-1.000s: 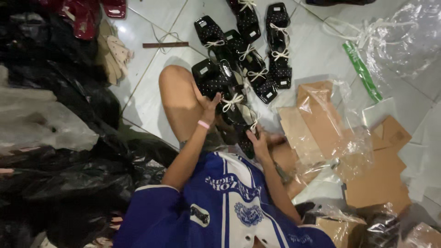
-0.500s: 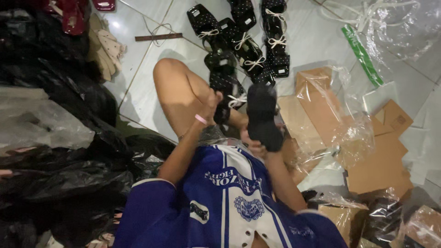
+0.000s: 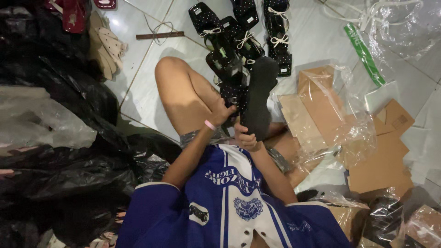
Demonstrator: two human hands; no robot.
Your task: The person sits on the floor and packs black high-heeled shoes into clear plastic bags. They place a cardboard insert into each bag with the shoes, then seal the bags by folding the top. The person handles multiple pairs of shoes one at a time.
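Note:
I sit on a tiled floor in a blue and white jersey, one bare knee raised. My left hand (image 3: pixel 223 113), with a pink band at the wrist, grips a black dotted sandal (image 3: pixel 235 94) by its upper. My right hand (image 3: pixel 245 137) holds the heel end of a second black sandal (image 3: pixel 260 97), turned sole up. The two sandals are pressed side by side in front of my chest. Beyond them on the floor lie several matching black dotted sandals with white bows (image 3: pixel 243 34).
Black plastic bags (image 3: pixel 59 174) pile up on the left. Flattened brown cardboard (image 3: pixel 381 151) and clear plastic wrappers (image 3: pixel 349 133) lie on the right. A green strip (image 3: pixel 364 54) and a wooden stick (image 3: pixel 160 35) rest on the tiles. Beige and red footwear (image 3: pixel 103 46) sits at the upper left.
Both hands have lifted a pair of sandals from the floor up toward my chest. One sandal has been turned sole up, and the two are now held together.

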